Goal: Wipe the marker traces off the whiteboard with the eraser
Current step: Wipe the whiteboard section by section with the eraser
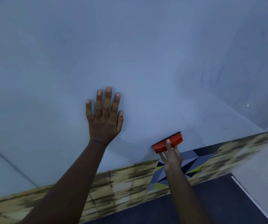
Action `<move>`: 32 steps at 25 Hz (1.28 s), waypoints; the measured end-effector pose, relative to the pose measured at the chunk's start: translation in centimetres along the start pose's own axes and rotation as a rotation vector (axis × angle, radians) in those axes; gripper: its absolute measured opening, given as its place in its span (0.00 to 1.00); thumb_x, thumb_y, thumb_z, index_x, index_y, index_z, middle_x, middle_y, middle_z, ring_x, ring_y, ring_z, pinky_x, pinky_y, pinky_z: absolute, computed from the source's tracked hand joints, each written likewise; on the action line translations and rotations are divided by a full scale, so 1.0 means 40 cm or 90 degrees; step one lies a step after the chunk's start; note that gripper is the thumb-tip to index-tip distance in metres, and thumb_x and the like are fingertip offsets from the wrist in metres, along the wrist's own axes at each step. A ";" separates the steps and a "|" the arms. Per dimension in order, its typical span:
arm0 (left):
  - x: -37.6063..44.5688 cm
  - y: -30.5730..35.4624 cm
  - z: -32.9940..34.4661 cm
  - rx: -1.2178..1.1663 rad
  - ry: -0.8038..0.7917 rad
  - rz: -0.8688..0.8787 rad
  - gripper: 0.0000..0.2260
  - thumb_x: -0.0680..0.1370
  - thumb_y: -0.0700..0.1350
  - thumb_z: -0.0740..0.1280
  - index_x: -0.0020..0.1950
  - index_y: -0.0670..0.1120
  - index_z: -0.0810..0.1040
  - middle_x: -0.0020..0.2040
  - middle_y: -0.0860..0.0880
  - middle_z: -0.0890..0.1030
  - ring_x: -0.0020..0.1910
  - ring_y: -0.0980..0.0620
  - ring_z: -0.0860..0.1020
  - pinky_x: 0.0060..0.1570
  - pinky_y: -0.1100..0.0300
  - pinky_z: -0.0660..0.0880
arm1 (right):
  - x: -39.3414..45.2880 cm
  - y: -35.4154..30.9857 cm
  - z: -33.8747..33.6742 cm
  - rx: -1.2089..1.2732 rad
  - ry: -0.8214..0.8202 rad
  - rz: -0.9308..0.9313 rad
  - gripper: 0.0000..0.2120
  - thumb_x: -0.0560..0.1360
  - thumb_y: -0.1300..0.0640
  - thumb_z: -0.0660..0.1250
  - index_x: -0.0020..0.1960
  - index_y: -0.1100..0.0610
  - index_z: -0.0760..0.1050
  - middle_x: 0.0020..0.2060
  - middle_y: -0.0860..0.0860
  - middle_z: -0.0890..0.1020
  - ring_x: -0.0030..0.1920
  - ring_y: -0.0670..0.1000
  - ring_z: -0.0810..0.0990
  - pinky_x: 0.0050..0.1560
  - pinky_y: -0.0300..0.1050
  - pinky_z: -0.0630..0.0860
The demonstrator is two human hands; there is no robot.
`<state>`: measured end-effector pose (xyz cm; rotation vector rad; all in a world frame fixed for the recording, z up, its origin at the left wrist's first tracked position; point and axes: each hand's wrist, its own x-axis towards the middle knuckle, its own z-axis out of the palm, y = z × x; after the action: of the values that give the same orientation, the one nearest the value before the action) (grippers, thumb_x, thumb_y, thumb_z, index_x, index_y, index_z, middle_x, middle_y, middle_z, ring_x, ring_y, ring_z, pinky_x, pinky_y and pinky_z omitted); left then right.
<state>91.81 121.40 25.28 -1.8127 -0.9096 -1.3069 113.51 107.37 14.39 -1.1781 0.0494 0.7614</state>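
The eraser [168, 143] presses against the whiteboard [130, 62] near its lower edge, pinched in the right hand [172, 156] for wiping; the left hand [105, 117], fingers spread flat, apparently braces the board.

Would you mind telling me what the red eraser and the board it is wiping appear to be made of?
The eraser: its red body looks like moulded plastic, smooth with ribbed sides; a thin dark strip against the board suggests a felt pad, though it is barely visible. The whiteboard: a smooth, pale sheet with a soft sheen, probably coated or laminated; the exact material cannot be told.
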 end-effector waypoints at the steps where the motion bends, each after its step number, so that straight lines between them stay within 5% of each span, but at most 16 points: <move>1: -0.002 0.001 0.001 0.002 0.000 0.002 0.32 0.85 0.51 0.61 0.87 0.45 0.55 0.88 0.44 0.47 0.87 0.43 0.47 0.84 0.40 0.44 | -0.013 0.002 0.009 0.012 -0.006 0.004 0.25 0.78 0.53 0.74 0.74 0.55 0.74 0.64 0.55 0.82 0.62 0.58 0.82 0.63 0.61 0.80; 6: -0.021 0.005 0.014 0.001 0.006 0.007 0.32 0.85 0.51 0.61 0.87 0.45 0.56 0.88 0.44 0.48 0.87 0.43 0.48 0.84 0.39 0.45 | -0.162 0.122 0.121 -0.098 -0.078 -0.159 0.25 0.70 0.55 0.82 0.65 0.46 0.80 0.52 0.49 0.87 0.55 0.51 0.85 0.51 0.46 0.81; 10: -0.026 0.004 0.011 -0.002 0.005 0.010 0.33 0.85 0.52 0.62 0.87 0.45 0.55 0.88 0.44 0.48 0.87 0.43 0.48 0.84 0.40 0.44 | -0.212 0.206 0.154 -0.081 -0.067 -0.163 0.25 0.70 0.56 0.81 0.66 0.53 0.82 0.51 0.49 0.88 0.54 0.50 0.86 0.52 0.46 0.84; 13: -0.027 0.004 0.009 -0.001 0.003 0.013 0.32 0.85 0.52 0.61 0.87 0.45 0.55 0.88 0.44 0.48 0.87 0.43 0.48 0.84 0.40 0.43 | -0.148 0.238 0.115 -0.037 -0.015 0.025 0.15 0.75 0.57 0.77 0.60 0.59 0.82 0.50 0.55 0.87 0.51 0.57 0.86 0.45 0.49 0.85; 16: -0.036 0.008 0.015 -0.004 0.006 0.019 0.32 0.85 0.52 0.61 0.87 0.45 0.56 0.88 0.44 0.49 0.87 0.43 0.49 0.84 0.40 0.44 | -0.098 0.297 0.053 0.033 -0.034 0.259 0.20 0.78 0.59 0.73 0.65 0.68 0.76 0.58 0.64 0.83 0.52 0.60 0.83 0.41 0.50 0.86; 21: -0.052 0.009 0.026 0.003 0.017 0.033 0.32 0.85 0.53 0.61 0.87 0.45 0.58 0.88 0.43 0.51 0.87 0.42 0.50 0.83 0.40 0.46 | -0.065 0.362 0.019 0.057 -0.021 0.315 0.23 0.80 0.63 0.69 0.70 0.74 0.70 0.64 0.69 0.78 0.52 0.62 0.82 0.35 0.51 0.85; 24: -0.059 0.011 0.028 0.001 0.025 0.041 0.32 0.84 0.52 0.61 0.87 0.45 0.58 0.88 0.43 0.52 0.87 0.42 0.50 0.83 0.40 0.46 | -0.082 0.355 0.030 0.081 -0.054 0.319 0.25 0.76 0.60 0.73 0.68 0.73 0.73 0.62 0.68 0.81 0.53 0.62 0.83 0.39 0.52 0.86; 28: -0.063 0.014 0.024 -0.005 0.020 0.037 0.32 0.84 0.52 0.62 0.87 0.45 0.58 0.88 0.43 0.51 0.87 0.42 0.50 0.83 0.40 0.46 | -0.126 0.230 0.078 0.061 -0.035 0.246 0.20 0.74 0.54 0.77 0.60 0.64 0.80 0.55 0.63 0.86 0.51 0.59 0.85 0.46 0.50 0.86; 32: -0.072 0.018 0.026 -0.008 0.008 0.040 0.32 0.84 0.53 0.62 0.87 0.45 0.59 0.88 0.43 0.51 0.87 0.42 0.50 0.84 0.40 0.45 | -0.131 0.024 0.128 0.042 0.014 -0.071 0.21 0.76 0.51 0.76 0.68 0.54 0.80 0.57 0.52 0.86 0.56 0.52 0.85 0.51 0.47 0.85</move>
<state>92.21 121.55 22.17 -1.8264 -0.8337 -1.2856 107.25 109.18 17.88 -1.1171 0.0270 0.6433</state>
